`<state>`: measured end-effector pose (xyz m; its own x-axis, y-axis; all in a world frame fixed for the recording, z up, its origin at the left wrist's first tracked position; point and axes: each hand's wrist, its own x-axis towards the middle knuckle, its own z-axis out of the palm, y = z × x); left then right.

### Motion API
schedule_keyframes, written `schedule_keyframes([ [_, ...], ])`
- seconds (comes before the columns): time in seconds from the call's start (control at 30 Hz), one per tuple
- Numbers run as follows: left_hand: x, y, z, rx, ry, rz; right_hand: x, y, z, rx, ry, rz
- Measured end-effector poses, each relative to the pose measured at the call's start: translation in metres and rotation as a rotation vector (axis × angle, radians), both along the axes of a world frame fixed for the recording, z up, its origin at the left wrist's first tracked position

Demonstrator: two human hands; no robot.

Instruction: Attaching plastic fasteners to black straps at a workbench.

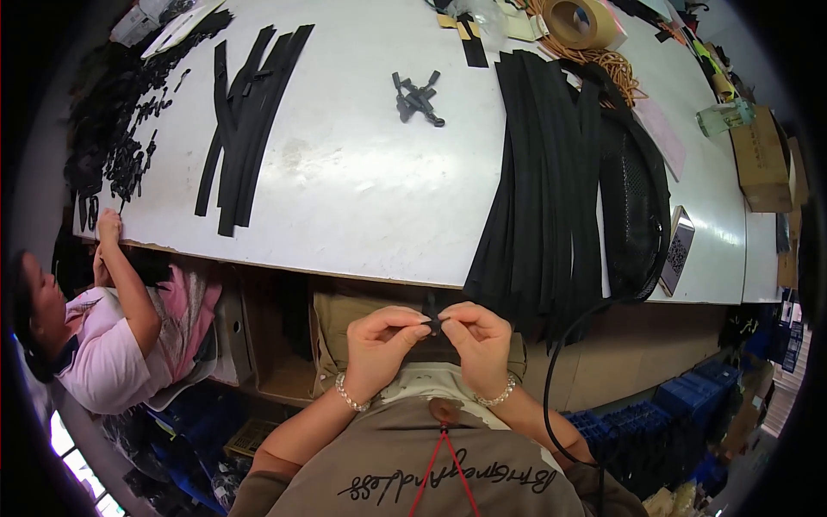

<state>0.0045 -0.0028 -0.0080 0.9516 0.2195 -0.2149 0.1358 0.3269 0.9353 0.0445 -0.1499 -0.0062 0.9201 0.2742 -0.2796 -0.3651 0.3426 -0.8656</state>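
Observation:
In front of my chest, at the near table edge, my left hand [383,338] and my right hand [478,340] pinch a small black piece [435,327] between thumbs and fingertips. Its exact kind is mostly hidden by the fingers. A bundle of long black strips [538,181], which look like zipper tape, lies to the right and hangs over the edge. Farther off on the white table [370,189] sits a small pile of black pull-like pieces [418,99]. More black strips [250,129] lie at the left, a few crossing each other.
A co-worker [112,327] sits at the left, a hand near a heap of small black parts [129,146]. At right are a black mesh item [633,189], a phone-like object [678,250], a tape roll [573,21], a glass jar [724,118] and a cardboard box [760,159].

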Motion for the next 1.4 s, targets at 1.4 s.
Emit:
schedule_keyframes([
  [1.4, 0.034, -0.003, -0.032, -0.373, 0.369, -0.012, 0.013, 0.016, -0.035, 0.186, 0.467, -0.195],
])
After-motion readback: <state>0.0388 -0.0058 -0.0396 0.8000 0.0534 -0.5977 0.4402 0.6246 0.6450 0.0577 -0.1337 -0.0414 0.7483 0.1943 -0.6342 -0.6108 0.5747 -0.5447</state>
